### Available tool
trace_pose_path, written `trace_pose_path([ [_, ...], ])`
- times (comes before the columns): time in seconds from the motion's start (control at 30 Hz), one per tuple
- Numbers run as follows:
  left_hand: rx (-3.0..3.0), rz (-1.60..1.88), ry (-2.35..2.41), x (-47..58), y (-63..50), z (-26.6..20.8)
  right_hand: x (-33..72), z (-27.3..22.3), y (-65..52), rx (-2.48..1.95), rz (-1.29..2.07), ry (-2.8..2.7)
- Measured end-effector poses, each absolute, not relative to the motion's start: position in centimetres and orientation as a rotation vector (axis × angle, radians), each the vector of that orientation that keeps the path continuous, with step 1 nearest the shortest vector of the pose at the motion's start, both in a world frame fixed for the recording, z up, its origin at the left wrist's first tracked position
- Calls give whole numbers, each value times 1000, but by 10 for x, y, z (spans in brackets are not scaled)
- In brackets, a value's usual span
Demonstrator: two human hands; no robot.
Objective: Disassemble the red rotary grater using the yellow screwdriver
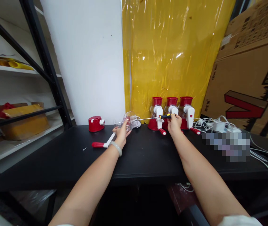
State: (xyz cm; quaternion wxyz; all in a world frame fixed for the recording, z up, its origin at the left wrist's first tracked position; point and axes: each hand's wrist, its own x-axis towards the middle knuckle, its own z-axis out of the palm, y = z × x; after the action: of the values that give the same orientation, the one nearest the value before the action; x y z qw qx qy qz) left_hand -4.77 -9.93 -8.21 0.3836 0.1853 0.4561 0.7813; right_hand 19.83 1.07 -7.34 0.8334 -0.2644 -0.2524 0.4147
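My left hand [121,133], with a pale bangle on the wrist, is closed around a clear plastic grater body [131,118] lying on its side on the black table. My right hand [174,123] grips the black and yellow handle of a screwdriver [165,116]. Its long thin shaft points left, and the tip reaches the clear body; whether it sits in a screw I cannot tell. Beside my left wrist lies a white crank with a red handle [98,144]. Farther left stands a red grater base [96,124] with a white knob. Tiny white bits [84,149] lie near it.
Three red and white rotary graters [157,113] stand along the back, close to my right hand. White cables and adapters [218,125] lie tangled at the right. A large cardboard box [244,78] leans behind them. Shelving [18,70] rises at the left.
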Motion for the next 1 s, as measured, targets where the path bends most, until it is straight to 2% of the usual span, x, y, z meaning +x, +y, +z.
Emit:
trace_pose_path([
  [0.43, 490, 1988, 1170, -44, -105, -77, 197, -81, 14, -491, 794, -545],
  [0.7, 488, 2000, 1164, -46, -104, -78, 201, -78, 11, -659, 871, -495],
  [1.0, 447, 2013, 1169, -49, -98, -80, 203, -78, 17, -593, 889, -511],
])
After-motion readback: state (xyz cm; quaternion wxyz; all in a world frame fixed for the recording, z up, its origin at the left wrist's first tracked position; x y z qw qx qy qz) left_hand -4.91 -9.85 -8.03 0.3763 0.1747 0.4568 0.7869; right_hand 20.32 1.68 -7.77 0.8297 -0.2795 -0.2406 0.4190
